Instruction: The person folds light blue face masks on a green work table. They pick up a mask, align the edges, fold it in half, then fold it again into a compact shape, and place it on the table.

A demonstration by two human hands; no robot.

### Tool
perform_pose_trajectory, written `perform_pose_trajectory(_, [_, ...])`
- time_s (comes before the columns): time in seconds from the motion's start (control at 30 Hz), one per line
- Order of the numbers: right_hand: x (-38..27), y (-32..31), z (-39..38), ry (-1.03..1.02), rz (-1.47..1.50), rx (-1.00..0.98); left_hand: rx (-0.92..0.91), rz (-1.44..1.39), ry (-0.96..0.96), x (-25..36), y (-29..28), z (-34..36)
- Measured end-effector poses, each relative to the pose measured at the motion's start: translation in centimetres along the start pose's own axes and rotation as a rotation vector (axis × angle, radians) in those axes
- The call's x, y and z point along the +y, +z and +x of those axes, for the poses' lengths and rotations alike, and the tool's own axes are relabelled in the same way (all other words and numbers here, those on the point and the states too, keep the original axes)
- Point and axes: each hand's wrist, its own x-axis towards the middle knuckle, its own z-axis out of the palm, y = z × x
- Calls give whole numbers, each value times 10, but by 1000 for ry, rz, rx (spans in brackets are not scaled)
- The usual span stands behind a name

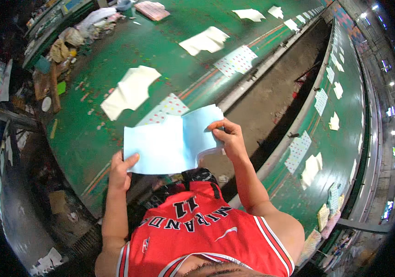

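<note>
Head cam: left hand [121, 171] pinches the blue cloth [156, 145] near its lower-left corner, right hand [231, 138] grips its right edge, spread out above the green belt's [77, 152] near side. Looks light and floppy, probably not fragile; I'd grab opposite edges to limit sag.

Blue piece [156, 145]: pale, thin, with a curved cut-in at its lower right.
Blue surface: spread open, darker on your right.
Blue edges: held out before you, lower left in your left hand [121, 170], right in your right hand [230, 138].
</note>
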Motion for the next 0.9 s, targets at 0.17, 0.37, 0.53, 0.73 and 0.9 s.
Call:
perform_pose_trajectory(0.17, [-21,-119,20,116,94,135,-62,3,12,-9,110,38])
perform_pose_trajectory(0.37, [-29,-221,22,-3,172,156,-193,20,-21,-23,205,76])
perform_pose_trajectory(0.53, [-30,-269,29,-7,199,247,-319,87,3,-25,256,110])
perform_pose_trajectory(0.73, [-32,-309,48,4,154,291,-332,99,-6,-40,294,149])
perform_pose_trajectory(0.9, [-35,-329,72,2,131,307,-354,93,-12,-43,314,182])
